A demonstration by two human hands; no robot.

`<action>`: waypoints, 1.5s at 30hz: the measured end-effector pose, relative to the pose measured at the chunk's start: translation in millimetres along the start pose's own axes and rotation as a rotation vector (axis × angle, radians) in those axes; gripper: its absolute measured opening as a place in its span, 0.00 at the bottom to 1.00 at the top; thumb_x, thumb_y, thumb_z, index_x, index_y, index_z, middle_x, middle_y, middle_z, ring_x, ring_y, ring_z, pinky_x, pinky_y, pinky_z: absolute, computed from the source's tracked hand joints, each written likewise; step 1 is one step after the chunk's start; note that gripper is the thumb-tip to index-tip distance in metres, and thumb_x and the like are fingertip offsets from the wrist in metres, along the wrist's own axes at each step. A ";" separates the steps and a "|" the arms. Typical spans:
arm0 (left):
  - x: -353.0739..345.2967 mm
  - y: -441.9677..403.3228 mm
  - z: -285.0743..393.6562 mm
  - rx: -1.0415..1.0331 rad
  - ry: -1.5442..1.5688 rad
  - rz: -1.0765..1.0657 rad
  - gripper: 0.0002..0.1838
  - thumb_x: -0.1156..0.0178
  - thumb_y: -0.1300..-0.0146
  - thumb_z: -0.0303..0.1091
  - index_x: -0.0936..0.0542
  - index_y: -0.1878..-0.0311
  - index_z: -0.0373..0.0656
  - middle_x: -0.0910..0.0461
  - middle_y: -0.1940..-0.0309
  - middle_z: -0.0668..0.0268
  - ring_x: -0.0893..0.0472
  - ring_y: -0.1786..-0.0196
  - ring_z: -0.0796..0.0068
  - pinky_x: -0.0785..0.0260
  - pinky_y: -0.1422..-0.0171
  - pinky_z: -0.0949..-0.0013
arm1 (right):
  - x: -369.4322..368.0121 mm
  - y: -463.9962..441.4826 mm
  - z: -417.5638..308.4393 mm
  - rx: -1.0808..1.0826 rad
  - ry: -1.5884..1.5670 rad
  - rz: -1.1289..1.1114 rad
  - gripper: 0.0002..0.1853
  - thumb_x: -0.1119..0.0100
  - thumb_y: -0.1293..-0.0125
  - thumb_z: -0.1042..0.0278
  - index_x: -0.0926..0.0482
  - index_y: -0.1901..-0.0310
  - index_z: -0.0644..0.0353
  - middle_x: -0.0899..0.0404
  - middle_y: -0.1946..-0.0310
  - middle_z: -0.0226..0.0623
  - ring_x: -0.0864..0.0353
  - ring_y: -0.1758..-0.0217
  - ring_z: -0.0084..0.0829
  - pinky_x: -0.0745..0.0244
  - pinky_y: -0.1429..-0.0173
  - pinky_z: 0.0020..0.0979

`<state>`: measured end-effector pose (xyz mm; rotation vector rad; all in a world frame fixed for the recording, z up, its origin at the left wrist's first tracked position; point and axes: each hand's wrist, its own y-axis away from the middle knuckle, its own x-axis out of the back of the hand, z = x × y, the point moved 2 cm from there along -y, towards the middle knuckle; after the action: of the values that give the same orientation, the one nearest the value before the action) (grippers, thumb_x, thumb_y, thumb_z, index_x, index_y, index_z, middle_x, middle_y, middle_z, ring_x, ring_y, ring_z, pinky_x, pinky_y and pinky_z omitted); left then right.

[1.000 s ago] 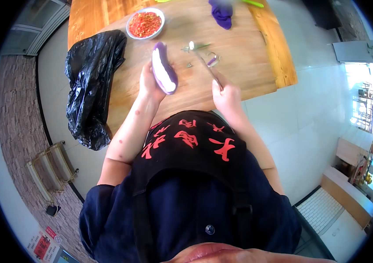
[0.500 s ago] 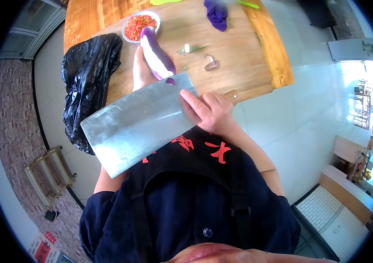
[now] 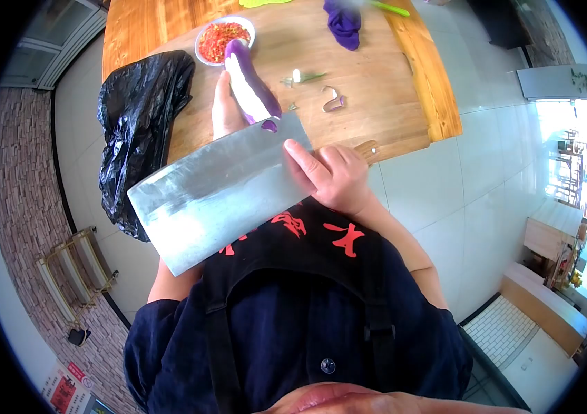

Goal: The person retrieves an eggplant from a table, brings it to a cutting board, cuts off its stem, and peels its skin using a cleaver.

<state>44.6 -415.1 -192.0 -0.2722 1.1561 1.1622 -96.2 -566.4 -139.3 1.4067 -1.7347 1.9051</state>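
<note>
My left hand (image 3: 225, 108) is wrapped round a purple eggplant (image 3: 260, 91) with a pale peeled strip along it; the blade hides part of this hand. In my right hand (image 3: 333, 175) is a wide cleaver (image 3: 221, 194), its broad face turned toward the camera and its upper edge at the eggplant's near end. A small purple piece of skin (image 3: 269, 126) shows at that edge. Beyond the hands, a cut stem end (image 3: 298, 76) and a curled peel (image 3: 335, 102) lie on the wooden board (image 3: 383, 90).
A bowl of chopped red chili (image 3: 214, 43) stands behind the eggplant's far end. On the left lies a crumpled black plastic bag (image 3: 143, 117), hanging over the table edge. A purple cloth (image 3: 343, 25) and a green-handled tool (image 3: 391, 8) are at the far side.
Since a second ago the cleaver has swung from edge-on over the board to flat in front of my left hand, meeting the eggplant's near end. The eggplant has moved slightly up and left.
</note>
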 end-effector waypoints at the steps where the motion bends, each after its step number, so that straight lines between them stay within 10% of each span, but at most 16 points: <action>1: 0.6 -0.1 0.6 -0.002 0.012 -0.012 0.29 0.59 0.33 0.59 0.24 0.59 0.38 0.20 0.72 0.57 0.19 0.70 0.62 0.25 0.67 0.62 | -0.9 -0.8 0.4 -0.028 -0.023 0.044 0.23 0.31 0.53 0.77 0.18 0.51 0.51 0.43 0.84 0.26 0.40 0.86 0.25 0.44 0.81 0.27; 45: -3.4 2.7 5.2 -0.045 -0.226 0.059 0.30 0.59 0.32 0.60 0.25 0.54 0.39 0.20 0.69 0.56 0.18 0.71 0.60 0.23 0.66 0.58 | 1.9 -5.6 -5.4 -0.108 -0.180 0.099 0.23 0.31 0.54 0.78 0.18 0.52 0.52 0.43 0.84 0.25 0.40 0.86 0.25 0.43 0.82 0.26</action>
<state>45.6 -412.2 -186.0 -0.1373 0.9456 1.2384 -96.0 -561.0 -133.4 1.5196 -1.9917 1.7487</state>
